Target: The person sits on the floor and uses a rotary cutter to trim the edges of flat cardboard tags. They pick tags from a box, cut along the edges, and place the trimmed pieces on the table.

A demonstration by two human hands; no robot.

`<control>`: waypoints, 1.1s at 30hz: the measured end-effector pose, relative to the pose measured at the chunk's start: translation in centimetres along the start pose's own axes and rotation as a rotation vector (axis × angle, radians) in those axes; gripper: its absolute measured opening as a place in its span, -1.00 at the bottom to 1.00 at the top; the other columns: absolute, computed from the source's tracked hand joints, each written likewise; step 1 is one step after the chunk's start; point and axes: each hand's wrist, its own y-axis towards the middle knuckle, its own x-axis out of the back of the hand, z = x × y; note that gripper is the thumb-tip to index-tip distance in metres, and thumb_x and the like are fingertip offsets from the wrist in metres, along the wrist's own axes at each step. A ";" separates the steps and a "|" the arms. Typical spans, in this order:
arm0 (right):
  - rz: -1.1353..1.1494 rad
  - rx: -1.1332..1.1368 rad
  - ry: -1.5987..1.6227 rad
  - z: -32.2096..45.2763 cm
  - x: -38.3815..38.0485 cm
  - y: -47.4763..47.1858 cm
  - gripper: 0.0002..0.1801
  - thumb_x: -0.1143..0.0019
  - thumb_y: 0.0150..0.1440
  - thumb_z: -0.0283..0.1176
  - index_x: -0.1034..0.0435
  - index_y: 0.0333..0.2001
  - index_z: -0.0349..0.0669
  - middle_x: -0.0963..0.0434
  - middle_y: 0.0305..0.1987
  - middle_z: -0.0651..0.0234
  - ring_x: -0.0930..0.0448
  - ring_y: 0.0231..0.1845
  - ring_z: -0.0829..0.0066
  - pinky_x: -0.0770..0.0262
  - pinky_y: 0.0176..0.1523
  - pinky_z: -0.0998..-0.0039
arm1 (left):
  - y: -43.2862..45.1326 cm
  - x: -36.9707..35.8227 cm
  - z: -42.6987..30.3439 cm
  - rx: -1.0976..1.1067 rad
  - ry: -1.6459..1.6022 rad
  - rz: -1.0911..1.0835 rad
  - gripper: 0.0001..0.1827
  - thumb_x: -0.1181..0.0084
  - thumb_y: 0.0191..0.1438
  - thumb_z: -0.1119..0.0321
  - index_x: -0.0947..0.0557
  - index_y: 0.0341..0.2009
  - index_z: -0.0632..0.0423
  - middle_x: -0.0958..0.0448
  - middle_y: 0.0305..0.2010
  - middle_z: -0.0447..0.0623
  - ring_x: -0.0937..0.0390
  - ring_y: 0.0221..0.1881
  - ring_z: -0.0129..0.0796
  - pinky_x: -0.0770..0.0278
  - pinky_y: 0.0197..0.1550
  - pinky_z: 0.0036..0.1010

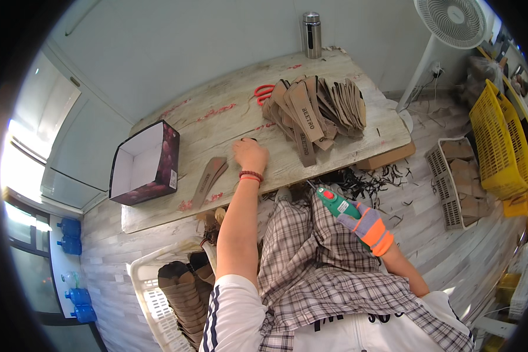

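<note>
My bare left hand rests on the worn wooden table with its fingers curled under. A small dark bit shows at the fingertips, but what it is and whether I grip it are hidden. In my gloved right hand is a green handheld power tool with a red button and a thin metal tip, held over my lap below the table edge. A loose pile of brown fabric strips with printed lettering lies beyond, to the right of my left hand. Left of that hand lie a few more strips, overlapping.
Red-handled scissors touch the pile. An open cardboard box stands at the table's left, a steel flask at the back. Black scraps litter the floor. Baskets of brown pieces flank me; a fan stands right.
</note>
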 end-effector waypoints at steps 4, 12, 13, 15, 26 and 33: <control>-0.044 0.039 -0.028 -0.8 -0.3 0.2 -0.53 -0.25 -0.02 -0.25 -0.37 -0.09 -0.32 -0.50 -0.48 0.42 -0.40 -0.58 0.71 -0.33 -0.51 0.62 | -3.0 0.0 1.4 -0.173 -0.134 -0.061 -0.75 -0.03 -0.05 0.39 -0.50 -0.28 0.30 -0.48 -0.29 0.12 -0.43 -0.21 -0.12 -0.42 -0.15 -0.27; -0.084 0.025 0.029 1.1 -0.7 -0.9 -0.37 -0.29 -0.09 -0.04 -0.36 -0.09 -0.30 -0.54 -0.41 0.36 -0.49 -0.51 0.63 -0.43 -0.40 0.57 | -14.1 8.7 -3.7 0.250 -1.980 0.224 -0.90 -0.05 0.08 0.49 -0.56 -0.30 0.20 -0.56 -0.38 -0.08 -0.47 -0.46 -0.50 -0.43 -0.40 -0.60; -0.061 -0.010 0.068 0.7 -0.7 -0.7 -0.37 -0.30 -0.10 -0.04 -0.36 -0.09 -0.29 -0.54 -0.39 0.35 -0.49 -0.47 0.63 -0.44 -0.38 0.58 | -14.9 9.5 -4.3 0.271 -2.034 0.232 -0.91 -0.06 0.08 0.49 -0.57 -0.30 0.20 -0.57 -0.37 -0.08 -0.48 -0.45 -0.51 -0.42 -0.40 -0.62; -0.090 0.032 0.064 0.4 -0.8 -1.1 -0.37 -0.30 -0.10 -0.04 -0.36 -0.08 -0.28 -0.54 -0.39 0.35 -0.49 -0.47 0.63 -0.44 -0.37 0.58 | -15.7 10.0 -5.3 0.332 -2.085 0.205 -0.89 -0.12 0.06 0.46 -0.59 -0.30 0.20 -0.58 -0.38 -0.08 -0.48 -0.46 -0.53 -0.43 -0.40 -0.65; -0.142 0.165 0.168 1.5 -0.5 -2.8 -0.55 -0.28 -0.02 -0.30 -0.36 -0.09 -0.28 -0.49 -0.46 0.49 -0.37 -0.56 0.76 -0.31 -0.50 0.65 | -17.3 10.5 -7.8 0.444 -2.124 0.269 -0.89 -0.13 0.04 0.47 -0.60 -0.30 0.18 -0.58 -0.38 -0.09 -0.48 -0.45 -0.51 -0.40 -0.40 -0.63; -0.148 0.158 0.264 2.2 -0.2 -3.0 -0.49 -0.30 -0.04 -0.29 -0.34 -0.06 -0.31 -0.50 -0.38 0.44 -0.39 -0.51 0.75 -0.35 -0.47 0.65 | -18.5 9.6 -8.3 0.471 -2.135 0.368 -0.92 -0.12 0.05 0.46 -0.59 -0.32 0.15 -0.57 -0.41 -0.12 -0.45 -0.46 -0.53 -0.39 -0.36 -0.63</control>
